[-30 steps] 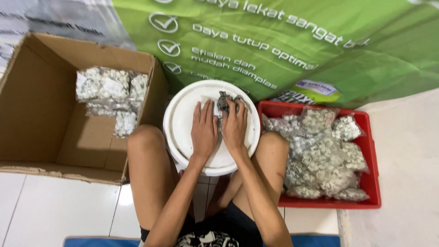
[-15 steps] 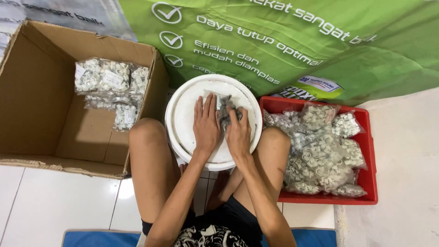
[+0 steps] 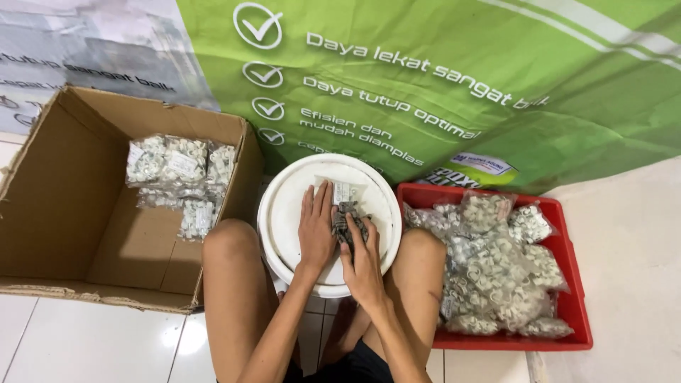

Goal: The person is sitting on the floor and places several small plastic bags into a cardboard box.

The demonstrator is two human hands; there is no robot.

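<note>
Between our flat, open left hand (image 3: pixel 316 230) and right hand (image 3: pixel 363 259), the small packet (image 3: pixel 347 216) seems light, soft, slippery; we pinch its edges.

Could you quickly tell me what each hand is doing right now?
Left hand: open, flat on the bag on the white lid.
Right hand: open, pressing the same bag.

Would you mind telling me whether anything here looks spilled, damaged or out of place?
Nothing stands out. Both hands, left and right, press a small packet on the white lid; bagged clips sit inside the box and red tray.
</note>
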